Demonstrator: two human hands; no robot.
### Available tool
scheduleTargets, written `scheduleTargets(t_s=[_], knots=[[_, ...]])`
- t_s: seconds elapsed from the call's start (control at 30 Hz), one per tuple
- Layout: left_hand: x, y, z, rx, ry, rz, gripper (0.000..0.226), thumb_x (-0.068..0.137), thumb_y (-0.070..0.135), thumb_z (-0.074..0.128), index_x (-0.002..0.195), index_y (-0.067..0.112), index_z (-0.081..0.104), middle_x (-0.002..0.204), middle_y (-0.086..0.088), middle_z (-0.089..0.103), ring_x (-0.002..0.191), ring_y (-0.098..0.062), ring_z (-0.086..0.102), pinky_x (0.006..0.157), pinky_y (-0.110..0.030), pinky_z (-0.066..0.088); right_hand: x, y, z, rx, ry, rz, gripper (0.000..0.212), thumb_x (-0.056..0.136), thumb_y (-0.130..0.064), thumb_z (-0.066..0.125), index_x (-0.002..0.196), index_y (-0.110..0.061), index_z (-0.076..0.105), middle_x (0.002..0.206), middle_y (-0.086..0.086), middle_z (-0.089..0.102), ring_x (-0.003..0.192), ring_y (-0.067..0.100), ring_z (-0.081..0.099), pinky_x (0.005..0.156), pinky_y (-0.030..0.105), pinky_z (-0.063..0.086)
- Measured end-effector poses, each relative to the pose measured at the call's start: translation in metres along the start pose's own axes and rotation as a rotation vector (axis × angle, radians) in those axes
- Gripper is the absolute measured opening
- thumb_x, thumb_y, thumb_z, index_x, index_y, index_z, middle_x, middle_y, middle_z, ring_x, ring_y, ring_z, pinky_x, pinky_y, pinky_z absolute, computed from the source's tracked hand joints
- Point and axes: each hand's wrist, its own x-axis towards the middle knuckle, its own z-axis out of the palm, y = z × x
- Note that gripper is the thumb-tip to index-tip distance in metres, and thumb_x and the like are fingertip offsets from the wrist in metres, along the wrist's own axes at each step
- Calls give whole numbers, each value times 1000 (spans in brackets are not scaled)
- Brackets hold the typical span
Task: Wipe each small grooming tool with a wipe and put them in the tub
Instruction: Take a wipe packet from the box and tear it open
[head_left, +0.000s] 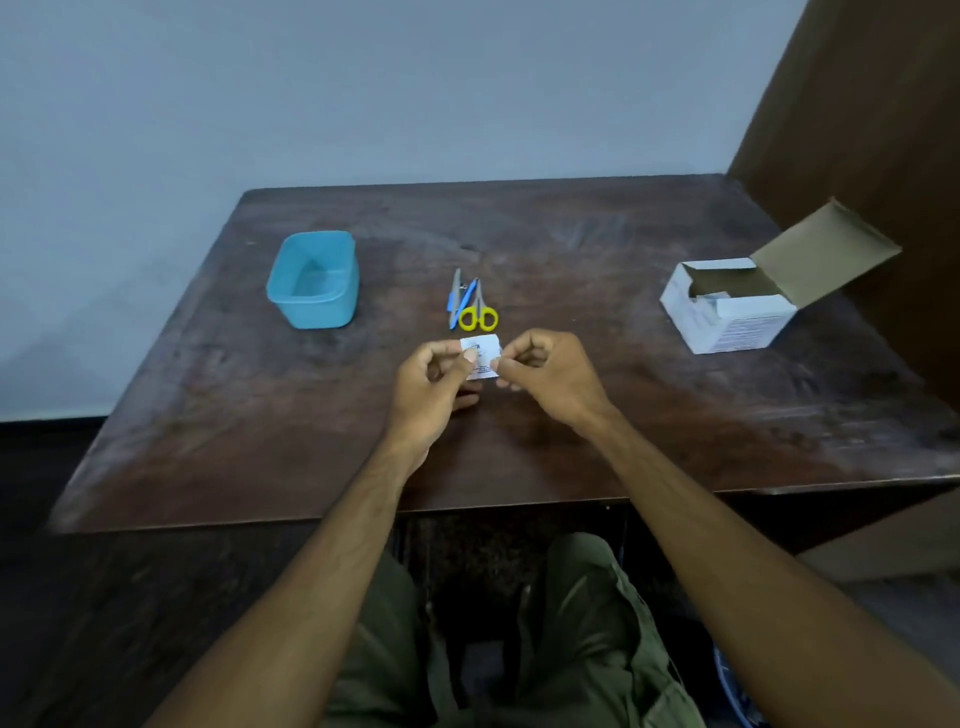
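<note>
Worktop (649, 415): dark brown wood, worn and streaky w/ a dull sheen, roughly square, set against a pale blue-grey wall. Person sits at the near edge, both forearms reaching in over olive trousers.

Cardboard box (727, 312), right side: white printed outside, plain brown inside, lid flap standing open; something pale sits inside, prob. more sachets but too dim to be sure.

Tub (314, 280), left side, well apart from the box: light blue plastic, rounded-rectangle shape, smooth walls, no lid. Nothing visible in it.

Hands meet at centre, near edge. Left hand (431, 384) and right hand (545, 374) each pinch one side of a wipe sachet (482, 353) btwn thumb and forefinger, other fingers curled in. Sachet is small, flat, white w/ dark print, held just above the wood; looks unopened as yet, though hard to tell at this size.

Grooming tools (470, 304) lie bunched just beyond the hands, btwn tub and box: small scissors (479, 317) w/ yellow plastic loops and steel blades, touching a slim blue-handled tool and a grey metal piece, poss. a clipper.

Progress, judged: very early. No tool wiped, none in the tub. Left to do: tear the sachet, pull out the wipe, clean each tool in turn, drop each in the tub.
</note>
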Motion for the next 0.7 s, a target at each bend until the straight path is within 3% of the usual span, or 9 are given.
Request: scheduleTargets(t_s=[0.13, 0.27, 0.37, 0.5, 0.7], knots=[[0, 3, -27, 19, 86, 36, 20, 92, 13, 62, 110, 7, 56, 82, 0, 67, 65, -3, 66, 58, -21, 56, -5, -7, 43, 103, -60, 18, 11, 83, -2, 71, 76, -7, 63, 66, 10, 67, 63, 20, 66, 61, 28, 54], [6, 0, -54, -57, 150, -3, 12, 92, 10, 61, 103, 6, 59, 86, -5, 69, 72, -8, 66, 62, -21, 56, -2, -14, 65, 179, -59, 30, 13, 84, -3, 71, 76, -11, 64, 69, 7, 66, 63, 18, 66, 58, 22, 52], [4, -4, -64, -165, 144, -1, 5, 94, 7, 58, 98, 6, 60, 87, -8, 68, 78, -13, 66, 64, -20, 56, 1, -17, 76, 220, -58, 48, 13, 87, -2, 66, 79, -13, 66, 71, 7, 67, 60, 13, 67, 58, 21, 52], [3, -6, -74, -197, 131, 17, 13, 98, 8, 51, 102, 6, 63, 91, -7, 69, 79, -10, 67, 68, -21, 56, 2, -19, 88, 273, -53, 68, 17, 92, -1, 56, 83, -12, 65, 74, 4, 69, 60, 13, 68, 57, 21, 53], [3, -5, -85, -173, 126, 14, 14, 98, 7, 51, 104, 5, 63, 91, -7, 69, 79, -11, 66, 68, -22, 57, 3, -18, 99, 246, -41, 41, 13, 90, -1, 60, 87, -12, 66, 73, 3, 70, 58, 9, 67, 56, 18, 52]])
